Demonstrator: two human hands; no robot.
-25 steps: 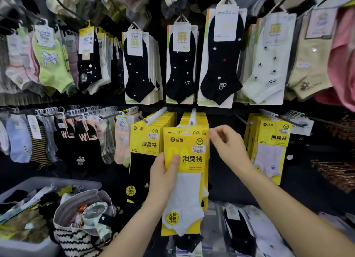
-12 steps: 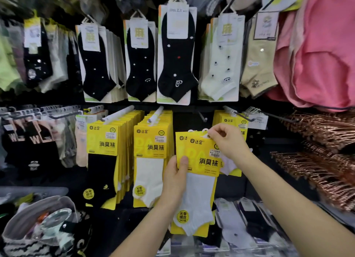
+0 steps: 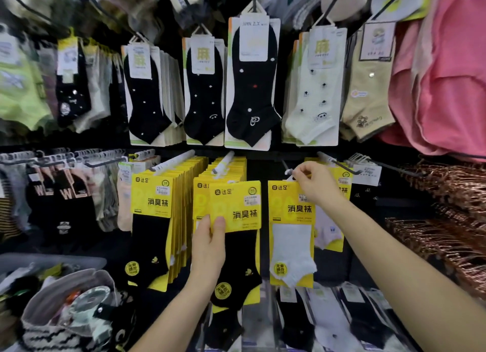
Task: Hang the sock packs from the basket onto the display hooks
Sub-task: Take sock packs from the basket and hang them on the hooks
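Note:
My left hand [image 3: 210,243] grips a yellow-carded pack with a black sock [image 3: 236,236] by its left edge, in front of the middle row of hanging packs. To its right, a yellow-carded pack with a white sock [image 3: 292,236] hangs upright. My right hand [image 3: 315,183] pinches that pack's top at the white tip of a display hook [image 3: 288,171]. Whether its hanger is over the hook is hidden by my fingers.
Full hooks of yellow packs [image 3: 168,193] hang to the left, with another yellow pack [image 3: 342,183] behind my right hand. Carded socks [image 3: 249,88] fill the row above. A grey bin [image 3: 52,259] and a striped bag [image 3: 65,325] sit lower left. Copper hangers [image 3: 447,233] stick out on the right.
The white-sock pack has left my left hand and moved right to the hook with my right hand. A black-sock pack stays in my left hand. The view has shifted right.

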